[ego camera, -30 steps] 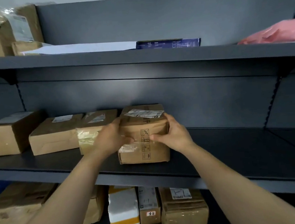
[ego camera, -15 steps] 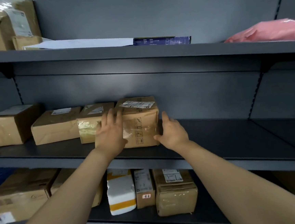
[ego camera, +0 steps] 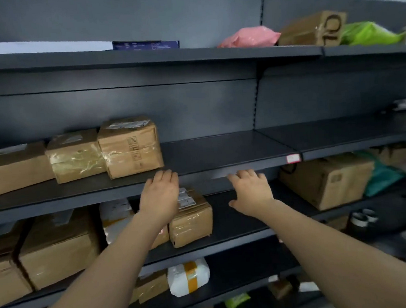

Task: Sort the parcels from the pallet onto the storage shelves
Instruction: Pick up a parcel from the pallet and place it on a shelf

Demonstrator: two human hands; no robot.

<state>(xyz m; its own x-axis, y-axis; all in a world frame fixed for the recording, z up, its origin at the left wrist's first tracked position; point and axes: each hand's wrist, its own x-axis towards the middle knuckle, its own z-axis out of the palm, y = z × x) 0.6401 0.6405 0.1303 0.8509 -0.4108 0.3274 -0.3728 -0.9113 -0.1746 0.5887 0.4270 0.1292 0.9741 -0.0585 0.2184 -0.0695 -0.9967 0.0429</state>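
A taped brown cardboard parcel (ego camera: 130, 147) with a white label on top stands on the middle shelf (ego camera: 221, 152), at the right end of a row of brown parcels. My left hand (ego camera: 160, 193) is in front of the shelf's edge, below and right of that parcel, fingers straight, holding nothing. My right hand (ego camera: 251, 189) is further right at the same height, fingers spread and empty. Neither hand touches the parcel.
Two more brown parcels (ego camera: 74, 155) sit left of it. The top shelf carries a pink bag (ego camera: 250, 36), a brown box (ego camera: 314, 30) and a green bag (ego camera: 368, 33). Lower shelves hold several boxes (ego camera: 190, 216) and a white packet (ego camera: 188, 276). A large box (ego camera: 327, 182) sits at right.
Both hands have let go of the labelled parcel and drawn back off the shelf to the right. The view has swung right, showing the neighbouring shelf bay.
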